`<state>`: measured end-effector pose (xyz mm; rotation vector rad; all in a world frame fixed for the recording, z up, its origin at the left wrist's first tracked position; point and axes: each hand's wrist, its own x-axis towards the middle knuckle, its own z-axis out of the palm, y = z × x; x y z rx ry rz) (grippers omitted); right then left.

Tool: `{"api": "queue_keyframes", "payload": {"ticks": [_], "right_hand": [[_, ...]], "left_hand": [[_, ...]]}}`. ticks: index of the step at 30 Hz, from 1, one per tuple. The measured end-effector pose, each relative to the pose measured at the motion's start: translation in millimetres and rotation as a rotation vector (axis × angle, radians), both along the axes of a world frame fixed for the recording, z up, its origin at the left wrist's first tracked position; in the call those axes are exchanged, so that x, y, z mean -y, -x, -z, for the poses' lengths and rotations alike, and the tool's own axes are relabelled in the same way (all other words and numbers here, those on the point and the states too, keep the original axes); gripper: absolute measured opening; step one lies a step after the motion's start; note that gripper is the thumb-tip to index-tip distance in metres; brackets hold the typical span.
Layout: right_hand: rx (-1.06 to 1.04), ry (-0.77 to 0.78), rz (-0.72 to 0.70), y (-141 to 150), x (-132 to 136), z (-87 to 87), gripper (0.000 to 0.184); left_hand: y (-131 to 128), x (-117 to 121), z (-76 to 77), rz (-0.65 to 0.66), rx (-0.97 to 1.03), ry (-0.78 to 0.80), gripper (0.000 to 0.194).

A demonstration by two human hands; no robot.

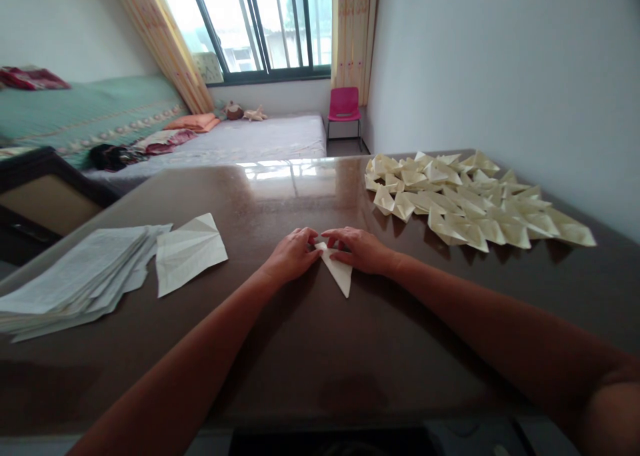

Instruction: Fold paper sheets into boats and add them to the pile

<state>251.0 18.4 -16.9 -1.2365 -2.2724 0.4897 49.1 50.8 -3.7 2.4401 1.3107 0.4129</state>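
Observation:
A folded piece of pale paper (339, 274) lies on the dark brown table (300, 349), its point aimed toward me. My left hand (293, 253) and my right hand (358, 249) both press on its far end, fingers curled and meeting at the top edge. The upper part of the paper is hidden under my fingers.
A stack of printed sheets (80, 276) lies at the left, with one creased sheet (189, 253) beside it. Many folded paper pieces (465, 203) are heaped at the right near the wall. Beyond the table are a bed (225, 139), a pink chair (344, 106) and a window.

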Motion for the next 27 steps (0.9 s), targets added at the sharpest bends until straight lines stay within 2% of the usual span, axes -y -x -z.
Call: {"api": "queue_keyframes", "payload": {"ticks": [3,7,11,15,19,24,27], "right_hand": [[-0.023,0.013,-0.012,-1,1,-1.8,0.040],[-0.002,0.016,-0.005,2,5,-4.4,0.032],[0.062,-0.011,0.066,8,10,-6.9,0.026],[0.159,0.022,0.121,10,13,-10.4,0.021],[0.153,0.064,0.121,7,9,-10.0,0.018],[-0.004,0.190,0.107,5,4,-9.6,0.016],[-0.150,0.249,0.110,5,4,-11.5,0.015]], "left_hand": [[-2,-1,-2.9,-0.020,-0.071,-0.011,0.025],[-5,1,-10.8,-0.031,-0.112,0.064,0.028],[-3,7,-16.5,-0.026,-0.104,0.072,0.031],[-1,11,-16.3,-0.009,-0.083,0.076,0.027],[1,9,-14.8,0.011,-0.061,0.094,0.023],[3,9,-13.5,0.083,0.070,0.122,0.021],[1,9,-9.8,0.057,0.276,0.337,0.025]]}}
